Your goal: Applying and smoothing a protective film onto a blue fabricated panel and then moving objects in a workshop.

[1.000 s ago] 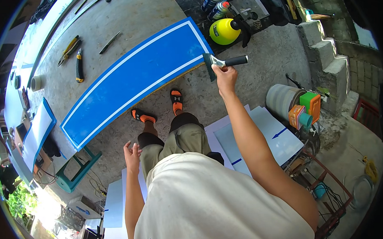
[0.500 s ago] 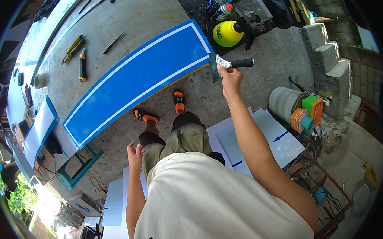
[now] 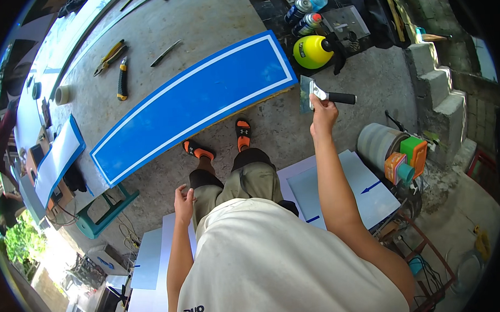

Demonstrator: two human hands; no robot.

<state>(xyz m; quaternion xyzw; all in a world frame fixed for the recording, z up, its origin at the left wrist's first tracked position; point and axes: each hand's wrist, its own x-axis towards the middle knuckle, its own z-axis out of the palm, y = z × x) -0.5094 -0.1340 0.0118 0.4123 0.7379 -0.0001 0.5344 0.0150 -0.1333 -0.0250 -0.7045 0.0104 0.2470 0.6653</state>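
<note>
My right hand (image 3: 323, 118) is closed around a scraper (image 3: 341, 98) with a wide flat blade, a silver head and a black grip. The blade is just off the right end of a long, curved blue sign panel (image 3: 203, 105) with a white border line, which lies along the near edge of the table. Beside my thigh hangs my left hand (image 3: 183, 206), empty, its fingers loosely bent and apart.
On the table (image 3: 211, 24) lie pliers (image 3: 110, 58), a utility knife (image 3: 122, 80), a slim pen-like tool (image 3: 166, 53) and a tape roll (image 3: 62, 95). A yellow spray bottle (image 3: 312, 52) and spray cans (image 3: 307, 24) stand at far right. A green stool (image 3: 105, 215) is at left.
The scraper in my right hand has moved right, a little farther from the panel's end. The whole view has shifted slightly; my left hand stays low and empty.
</note>
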